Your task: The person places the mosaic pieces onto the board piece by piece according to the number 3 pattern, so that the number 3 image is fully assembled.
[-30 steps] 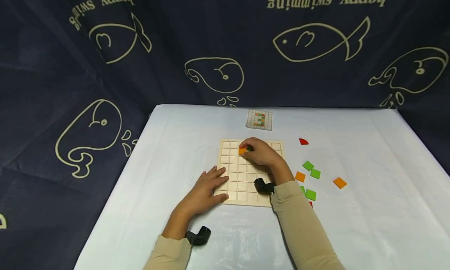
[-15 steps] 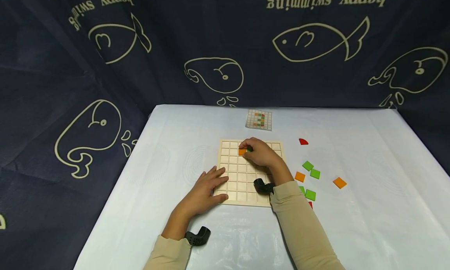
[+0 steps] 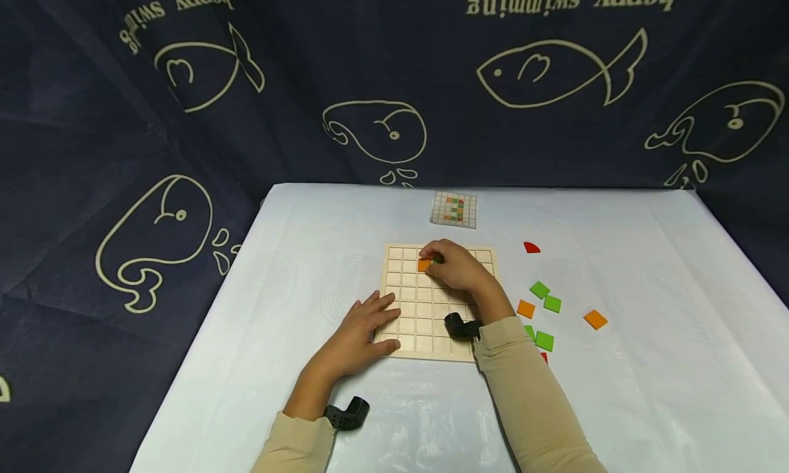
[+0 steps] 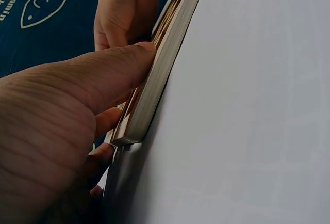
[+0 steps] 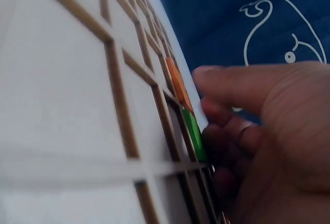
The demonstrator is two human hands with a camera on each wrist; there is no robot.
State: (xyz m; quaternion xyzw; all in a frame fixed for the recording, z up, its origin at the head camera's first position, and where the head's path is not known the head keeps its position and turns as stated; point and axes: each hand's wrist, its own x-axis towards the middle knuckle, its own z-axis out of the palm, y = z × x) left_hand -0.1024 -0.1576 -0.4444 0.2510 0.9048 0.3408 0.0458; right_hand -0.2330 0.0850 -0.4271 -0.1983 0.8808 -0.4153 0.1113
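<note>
A pale wooden grid board (image 3: pixel 419 322) lies on the white table. An orange tile (image 3: pixel 424 265) sits in its second row from the far edge, with a green tile (image 3: pixel 437 259) right beside it. My right hand (image 3: pixel 457 267) rests over the board's far part, its curled fingertips pinching the green tile (image 5: pixel 193 131) next to the orange tile (image 5: pixel 178 84). My left hand (image 3: pixel 364 329) lies flat on the board's near left corner. Its thumb (image 4: pixel 103 84) presses against the board's edge (image 4: pixel 154 87).
Loose tiles lie right of the board: a red quarter-round (image 3: pixel 531 248), green ones (image 3: pixel 540 289) (image 3: pixel 544 341), orange ones (image 3: pixel 526 309) (image 3: pixel 595 320). A small pattern card (image 3: pixel 455 209) lies beyond the board. A dark blue printed curtain (image 3: pixel 185 117) surrounds the table.
</note>
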